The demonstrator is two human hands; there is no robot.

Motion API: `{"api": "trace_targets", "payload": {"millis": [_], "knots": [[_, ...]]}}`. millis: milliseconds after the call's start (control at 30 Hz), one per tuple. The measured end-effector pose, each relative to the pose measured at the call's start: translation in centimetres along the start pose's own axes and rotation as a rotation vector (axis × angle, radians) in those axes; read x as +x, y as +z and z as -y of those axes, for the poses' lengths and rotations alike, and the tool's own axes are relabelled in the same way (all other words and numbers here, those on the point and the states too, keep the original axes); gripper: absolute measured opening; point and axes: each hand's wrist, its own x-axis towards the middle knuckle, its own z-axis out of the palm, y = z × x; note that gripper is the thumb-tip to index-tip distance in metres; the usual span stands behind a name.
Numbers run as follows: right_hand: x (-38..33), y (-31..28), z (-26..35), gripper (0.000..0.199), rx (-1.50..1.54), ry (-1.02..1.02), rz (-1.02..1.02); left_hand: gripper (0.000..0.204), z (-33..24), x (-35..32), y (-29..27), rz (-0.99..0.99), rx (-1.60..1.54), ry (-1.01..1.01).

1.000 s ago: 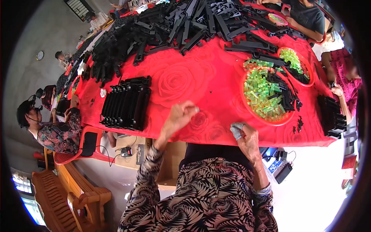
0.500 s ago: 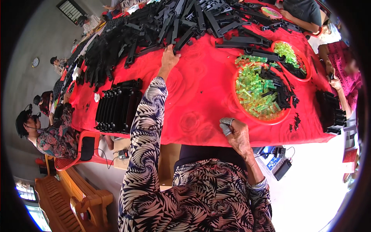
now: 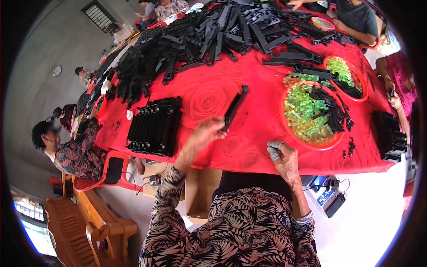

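My left hand (image 3: 205, 135) is closed on one end of a long black plastic bar (image 3: 235, 106), which slants up and away over the red tablecloth (image 3: 253, 84). By the table's near edge rests my right hand (image 3: 285, 163), its fingers curled and grey covers on the thumb and a finger; whether anything is inside cannot be made out. Left of my left hand is a neat row of black bars (image 3: 155, 127). Beyond my right hand stands a red basin (image 3: 311, 146) holding yellow-green clear pieces (image 3: 304, 111) and small black parts (image 3: 327, 104).
A large heap of black bars (image 3: 213, 33) covers the table's far side. Another red basin (image 3: 365, 91) adjoins the first, and small black bits (image 3: 350, 147) lie beside it. Stacked bars (image 3: 389, 135) stand at the right edge. Several people sit around the table; a red chair (image 3: 120, 180) is at left.
My left hand has come back from the heap toward me, bringing a black bar with it. My right hand keeps its place by the edge. The view has shifted slightly.
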Motion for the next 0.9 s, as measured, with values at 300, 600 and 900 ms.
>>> {"api": "trace_targets", "payload": {"millis": [300,600,900], "knots": [[0.1,0.7,-0.2,0.016,-0.008,-0.069,-0.031,0.026,3.9,-5.7,4.9,-0.132,-0.004,0.021],[0.2,0.3,0.2,0.017,-0.012,0.0,0.013,0.028,5.2,-5.1,6.2,-0.201,0.318,0.271],[-0.1,0.8,0.5,0.024,0.149,0.11,0.048,0.023,5.7,-5.4,4.8,-0.126,0.395,0.188]]}}
